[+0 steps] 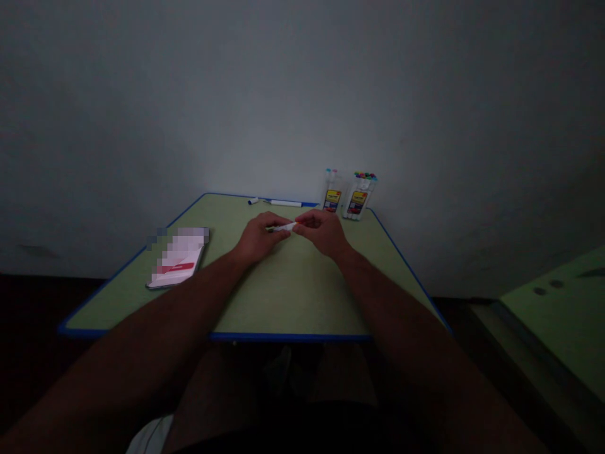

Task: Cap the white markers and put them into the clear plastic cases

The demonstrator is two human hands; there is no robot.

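Over the far middle of the table, both my hands meet at a thin white marker point(286, 227). My left hand point(259, 237) is closed around its left part, where a bit of green shows. At its right end, my right hand point(325, 232) pinches it with thumb and fingers, with a touch of orange at the fingertips. Whether that orange bit is a cap or the marker's tip is too small to tell. Behind my hands lies another white marker point(285, 203) with its tip bare, and a dark blue cap point(253, 201) rests to its left.
Two clear marker cases stand at the back right: one case point(332, 200) with few markers, one case point(355, 205) with several colourful ends. A tablet-like device point(177, 261) with a lit screen lies on the left. The green table point(288, 302) has blue edges; a wall point(283, 94) rises behind.
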